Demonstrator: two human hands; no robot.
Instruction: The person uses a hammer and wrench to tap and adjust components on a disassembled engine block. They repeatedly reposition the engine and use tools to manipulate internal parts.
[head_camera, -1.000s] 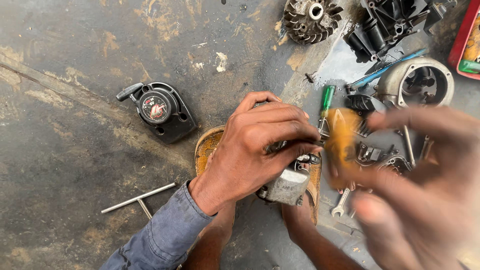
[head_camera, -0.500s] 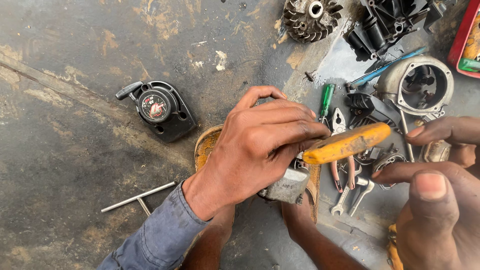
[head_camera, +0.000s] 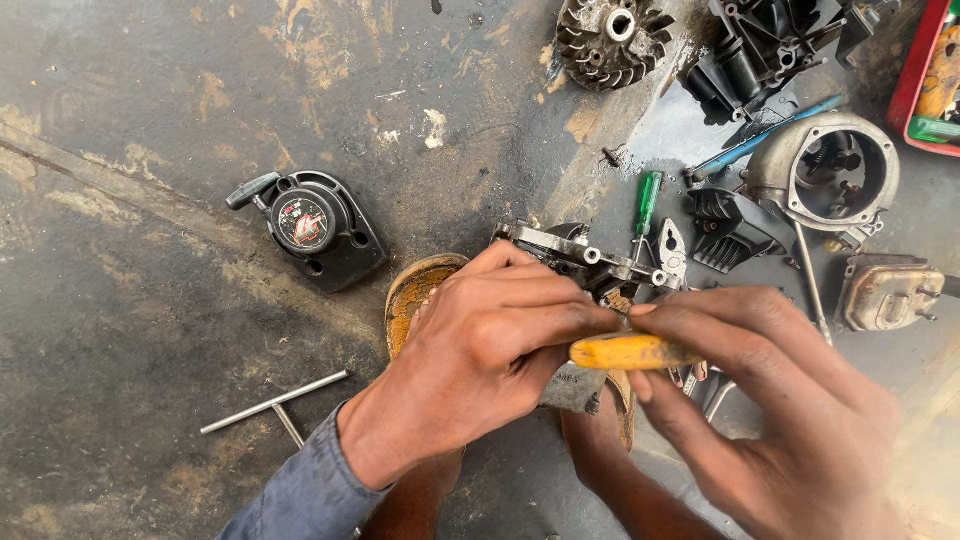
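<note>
**Two hands close in on a small engine block**

Down on the stained, oily concrete floor (head_camera: 150, 150), the left hand (head_camera: 480, 350) is clamped over a grey metal engine block (head_camera: 585, 265), fingers curled across its top and pinning it low between the person's feet. Only the far edge of the block shows past the knuckles: cast metal, dull and greasy, with round bosses and bolt holes.

The right hand (head_camera: 770, 400) comes in from the right, pinching a yellow-handled tool (head_camera: 630, 352) between thumb and fingertips. The handle lies nearly level, its long axis running left to right, and its working end points straight at the block and vanishes under the left fingers. So the block sits just left of and above the right hand, touching the left; the left hand is the nearer one, right on it. I can't tell what sort of tip the tool has.

Around them, parts lie everywhere. A black recoil starter cover (head_camera: 310, 225) rests well off to the left, a steel T-handle wrench (head_camera: 275, 405) lies nearer the sleeve. Beyond the block there's a green-handled screwdriver (head_camera: 648, 205), a finned flywheel (head_camera: 610, 40), a round grey housing (head_camera: 830, 170) and a blue rod (head_camera: 765, 140).
</note>
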